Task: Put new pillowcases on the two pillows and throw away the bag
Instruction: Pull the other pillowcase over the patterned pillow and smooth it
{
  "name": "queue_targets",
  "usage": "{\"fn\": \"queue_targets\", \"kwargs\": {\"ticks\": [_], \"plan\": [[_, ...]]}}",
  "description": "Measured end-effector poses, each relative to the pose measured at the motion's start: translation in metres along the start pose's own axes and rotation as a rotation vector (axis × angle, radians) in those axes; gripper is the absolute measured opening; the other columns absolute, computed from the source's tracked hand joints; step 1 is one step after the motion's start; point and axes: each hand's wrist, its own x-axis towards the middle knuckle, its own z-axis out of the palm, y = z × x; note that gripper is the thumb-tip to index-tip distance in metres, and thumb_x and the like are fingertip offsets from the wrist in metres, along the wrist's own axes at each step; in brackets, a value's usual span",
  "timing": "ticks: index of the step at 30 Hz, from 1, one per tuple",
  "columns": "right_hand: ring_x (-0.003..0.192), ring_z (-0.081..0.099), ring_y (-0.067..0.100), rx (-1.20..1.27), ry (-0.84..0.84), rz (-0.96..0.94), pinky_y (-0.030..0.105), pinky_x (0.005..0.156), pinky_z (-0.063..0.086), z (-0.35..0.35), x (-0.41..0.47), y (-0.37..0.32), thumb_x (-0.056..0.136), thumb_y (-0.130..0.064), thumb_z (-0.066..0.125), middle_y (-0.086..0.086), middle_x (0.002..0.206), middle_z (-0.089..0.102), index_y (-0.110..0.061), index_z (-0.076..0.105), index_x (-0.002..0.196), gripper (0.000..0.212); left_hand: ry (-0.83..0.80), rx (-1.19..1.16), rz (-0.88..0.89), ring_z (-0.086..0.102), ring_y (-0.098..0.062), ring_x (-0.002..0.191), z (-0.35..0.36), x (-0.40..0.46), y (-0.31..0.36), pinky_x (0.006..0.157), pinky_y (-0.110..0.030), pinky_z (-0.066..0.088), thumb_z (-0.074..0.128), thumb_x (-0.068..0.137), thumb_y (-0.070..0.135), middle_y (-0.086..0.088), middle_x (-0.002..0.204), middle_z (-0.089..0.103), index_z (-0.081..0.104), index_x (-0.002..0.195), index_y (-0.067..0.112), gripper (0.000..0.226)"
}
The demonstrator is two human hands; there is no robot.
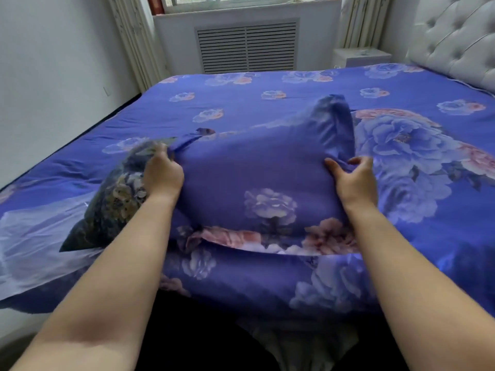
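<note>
A blue flowered pillowcase [257,183], filled out by a pillow, is held up on the bed [267,103] between two bare forearms that are stretched forward from the near edge. The left hand [163,175] is set at the pillowcase's left upper corner, back of the hand upward, with the fingers curled down into a bunch of cloth; its grip is closed on that corner. The right hand [353,180] is placed at the pillowcase's right side, thumb pointed inward, and a fold of the cloth is pinched between thumb and bent fingers. A second pillow [112,202], in a dark flowered cover, is leaned against the left side of the pillowcase, partly behind the left wrist. A clear plastic bag [34,236] is spread flat on the bed to the left of that pillow, touching its lower corner. A tufted headboard [455,41] is seen far right of the pillowcase.
</note>
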Motion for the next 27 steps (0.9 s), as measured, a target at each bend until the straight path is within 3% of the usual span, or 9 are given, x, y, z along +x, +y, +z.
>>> {"fn": "queue_targets", "kwargs": {"ticks": [3,8,13,16,19,22,24,27], "plan": [[0.115,0.053,0.038,-0.191,-0.074,0.177,0.041,0.091,0.04,0.006,0.003,0.035,0.082,-0.053,0.063,0.02,0.125,0.057,-0.009,0.042,0.122,0.063,-0.12,0.015,-0.005,0.057,-0.044,0.098,0.018,-0.015,-0.001,0.073,-0.041,0.041,0.047,0.094,0.023,-0.027,0.103,0.063,0.057,0.095,0.006,0.02],[0.126,0.044,0.041,-0.445,-0.134,0.277,0.046,0.1,0.035,0.008,-0.005,0.049,0.091,-0.062,0.035,0.029,0.136,0.044,0.002,0.028,0.132,0.077,-0.123,-0.051,-0.11,0.059,-0.041,0.094,0.022,-0.025,-0.003,0.068,-0.035,0.035,0.05,0.092,0.041,-0.023,0.097,0.066,0.061,0.088,0.006,0.037],[0.126,0.045,0.038,-0.364,-0.252,0.26,0.046,0.1,0.035,0.023,-0.018,0.031,0.082,-0.074,0.037,0.024,0.137,0.045,-0.003,0.026,0.136,0.089,-0.06,-0.13,-0.258,0.058,-0.041,0.097,0.025,-0.072,-0.008,0.076,-0.039,0.041,0.034,0.099,0.042,-0.024,0.102,0.064,0.059,0.095,0.002,0.047],[0.106,0.058,0.033,-0.05,-0.13,0.136,0.038,0.084,0.042,0.025,-0.026,0.02,0.08,-0.059,0.061,0.016,0.112,0.063,-0.008,0.049,0.112,0.061,-0.009,-0.188,-0.356,0.055,-0.044,0.099,0.023,-0.092,-0.013,0.074,-0.039,0.037,0.034,0.1,0.024,-0.027,0.108,0.062,0.056,0.101,-0.002,0.034],[0.083,0.058,0.03,0.103,0.029,-0.127,0.039,0.071,0.042,0.005,-0.019,-0.003,0.081,-0.047,0.067,0.008,0.081,0.061,-0.015,0.053,0.087,0.036,0.197,-0.285,-0.429,0.054,-0.04,0.103,0.0,-0.081,-0.02,0.078,-0.037,0.036,0.036,0.099,0.018,-0.025,0.112,0.061,0.057,0.105,-0.002,0.03],[0.094,0.059,0.038,-0.07,0.185,-0.225,0.04,0.073,0.04,-0.017,0.011,-0.016,0.084,-0.051,0.061,0.016,0.095,0.066,-0.012,0.056,0.099,0.042,0.267,-0.301,-0.259,0.055,-0.037,0.098,-0.02,-0.063,-0.015,0.077,-0.035,0.032,0.04,0.098,0.017,-0.025,0.105,0.061,0.058,0.097,-0.004,0.027],[0.102,0.057,0.04,-0.198,0.205,-0.184,0.042,0.078,0.042,-0.023,0.033,-0.007,0.087,-0.05,0.057,0.02,0.107,0.065,-0.011,0.055,0.106,0.043,0.176,-0.27,-0.156,0.058,-0.036,0.093,-0.016,-0.065,-0.009,0.074,-0.034,0.034,0.047,0.097,0.021,-0.024,0.098,0.064,0.061,0.093,-0.004,0.029],[0.116,0.047,0.041,-0.439,0.132,-0.045,0.048,0.092,0.038,-0.01,0.038,0.016,0.09,-0.033,0.058,0.023,0.123,0.053,-0.012,0.052,0.116,0.034,-0.049,-0.313,-0.181,0.062,-0.036,0.091,0.007,-0.074,-0.009,0.073,-0.032,0.041,0.055,0.093,0.031,-0.022,0.094,0.067,0.062,0.094,-0.002,0.034]]}}
